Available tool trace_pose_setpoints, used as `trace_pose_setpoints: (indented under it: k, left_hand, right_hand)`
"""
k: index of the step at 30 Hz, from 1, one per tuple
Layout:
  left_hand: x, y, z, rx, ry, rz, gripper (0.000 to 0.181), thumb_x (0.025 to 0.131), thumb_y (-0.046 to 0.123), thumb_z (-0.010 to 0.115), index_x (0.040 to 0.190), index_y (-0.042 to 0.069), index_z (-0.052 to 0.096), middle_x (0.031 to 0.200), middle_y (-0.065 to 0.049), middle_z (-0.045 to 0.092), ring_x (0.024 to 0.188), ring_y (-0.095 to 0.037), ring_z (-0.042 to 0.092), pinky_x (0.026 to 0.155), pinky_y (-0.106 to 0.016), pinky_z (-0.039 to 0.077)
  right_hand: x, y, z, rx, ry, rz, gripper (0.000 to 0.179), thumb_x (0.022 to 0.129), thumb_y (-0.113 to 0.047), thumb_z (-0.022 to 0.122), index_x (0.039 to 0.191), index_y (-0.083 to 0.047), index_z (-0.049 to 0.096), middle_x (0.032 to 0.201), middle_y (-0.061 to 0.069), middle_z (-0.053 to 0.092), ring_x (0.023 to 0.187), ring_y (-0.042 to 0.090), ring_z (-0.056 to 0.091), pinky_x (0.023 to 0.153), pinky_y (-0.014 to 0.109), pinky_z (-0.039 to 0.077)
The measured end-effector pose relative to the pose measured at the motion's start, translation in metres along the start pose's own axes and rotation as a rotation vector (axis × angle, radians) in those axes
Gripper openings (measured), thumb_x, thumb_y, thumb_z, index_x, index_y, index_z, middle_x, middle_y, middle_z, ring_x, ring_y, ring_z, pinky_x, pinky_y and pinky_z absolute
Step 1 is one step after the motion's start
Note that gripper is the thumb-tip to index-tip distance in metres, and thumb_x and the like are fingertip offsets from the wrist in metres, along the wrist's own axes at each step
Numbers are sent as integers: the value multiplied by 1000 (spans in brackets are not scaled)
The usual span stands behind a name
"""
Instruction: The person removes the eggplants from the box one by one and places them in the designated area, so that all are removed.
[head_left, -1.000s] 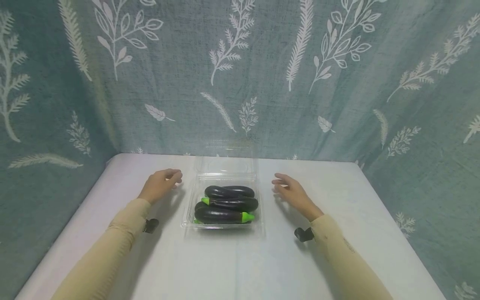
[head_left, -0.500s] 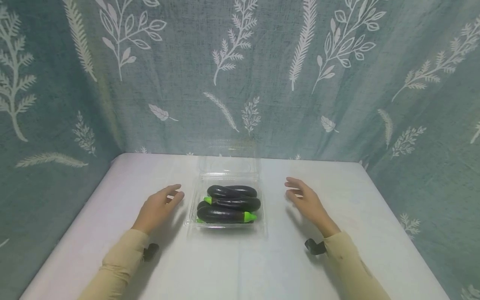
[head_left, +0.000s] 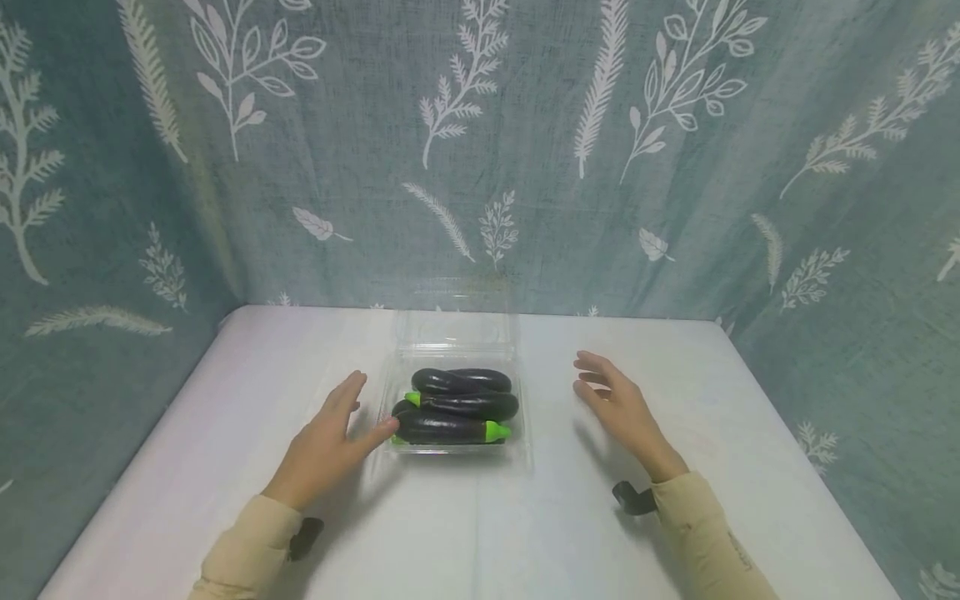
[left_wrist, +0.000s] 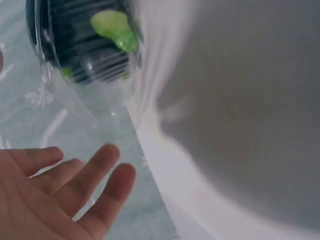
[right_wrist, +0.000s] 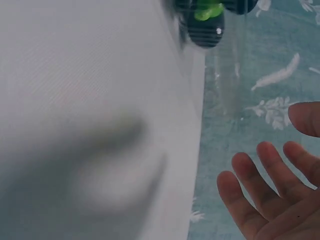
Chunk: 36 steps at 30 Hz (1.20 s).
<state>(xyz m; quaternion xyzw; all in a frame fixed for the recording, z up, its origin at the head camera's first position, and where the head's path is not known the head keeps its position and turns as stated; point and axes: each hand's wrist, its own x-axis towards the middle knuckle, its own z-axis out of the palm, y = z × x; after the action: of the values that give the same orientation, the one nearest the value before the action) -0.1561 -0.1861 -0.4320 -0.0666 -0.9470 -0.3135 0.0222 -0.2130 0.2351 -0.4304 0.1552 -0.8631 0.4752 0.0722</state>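
Note:
Several dark eggplants (head_left: 468, 407) with bright green stem ends lie piled in a clear plastic container (head_left: 456, 451). Its transparent lid (head_left: 456, 329) stands raised at the back. Left of the container is my left hand (head_left: 326, 446), fingers spread and holding nothing; its thumb points toward the front left corner, and I cannot tell whether it touches. On the other side, apart from the container, my right hand (head_left: 622, 412) hovers with relaxed, slightly bent fingers and nothing in them. Both wrist views show the palms and fingers (left_wrist: 102, 160) bare, with the container's side beyond.
A white-covered table (head_left: 480, 533) bears the container. Grey-green curtains (head_left: 360, 125) with white leaf prints hang behind and at both sides. Each wrist carries a small black camera (head_left: 633, 498) under a beige sleeve (head_left: 247, 550).
My left hand has drawn nearer the front, and its thumb has spread toward the container. My right hand has moved away to the right. The eggplants and container stay put.

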Motion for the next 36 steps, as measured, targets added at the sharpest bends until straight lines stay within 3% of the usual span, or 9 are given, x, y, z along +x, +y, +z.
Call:
trace_pose_setpoints:
  k: [4,11,21,26,32,36]
  left_hand:
    - [-2,1,9,53,-1,31,116,83,79,60,163,9,15,169,-11,13,147,-44,29,107,-71,32]
    - [-5,3,23,74,13,86,118,81,79,63,161,2,22,167,-16,18,139,-49,39,103,-68,40]
    - [-3,5,26,83,19,90,117,83,77,63,160,-1,22,166,-19,19,139,-50,39,105,-65,39]
    - [-2,6,27,93,18,89,116,83,77,62,160,-1,22,166,-19,20,138,-49,40,106,-64,40]
    - [-2,6,27,85,13,88,117,82,78,63,159,-1,25,166,-19,22,139,-48,40,107,-63,40]
    - [-1,5,27,83,15,90,118,80,78,64,159,-1,26,165,-19,23,139,-47,40,106,-63,40]
  right_hand:
    - [1,-12,2,12,7,-25,47,104,-19,61,147,-6,49,141,16,59,127,36,57,103,54,47]
    - [3,-37,15,-57,-14,-65,54,101,-26,67,149,-11,48,146,8,55,132,29,54,104,50,48]
    - [5,-73,45,-154,-161,-221,63,97,-27,72,152,-10,45,148,6,54,132,24,53,104,46,48]
    - [8,-89,62,-211,-265,-257,68,96,-31,73,153,-10,43,150,4,51,138,20,47,112,40,42]
    - [8,-104,85,-294,-337,-305,57,96,-31,73,145,-10,54,142,4,59,130,18,55,109,38,44]
    - [6,-108,99,-407,-342,-351,51,97,-33,71,142,-12,58,136,5,62,123,19,59,105,38,49]
